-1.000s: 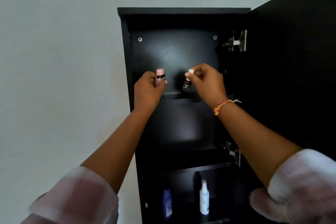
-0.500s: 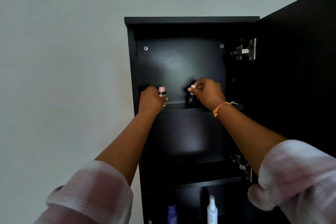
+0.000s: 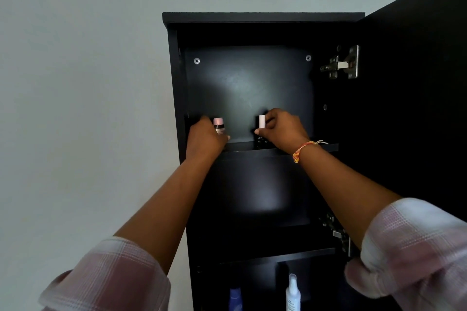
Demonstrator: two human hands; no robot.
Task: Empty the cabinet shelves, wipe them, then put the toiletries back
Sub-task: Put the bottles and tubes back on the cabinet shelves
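left hand grips the pink bottle, right hand pinches the white-capped bottle, both near the front edge of the shelf, where a careless release could tip either off.

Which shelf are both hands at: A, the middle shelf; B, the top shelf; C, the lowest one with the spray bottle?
B: the left hand grips the pink-capped bottle and the right hand the white-capped bottle at the top shelf.

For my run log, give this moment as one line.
left hand grips pink-capped bottle | right hand pinches white-capped bottle | both at top shelf
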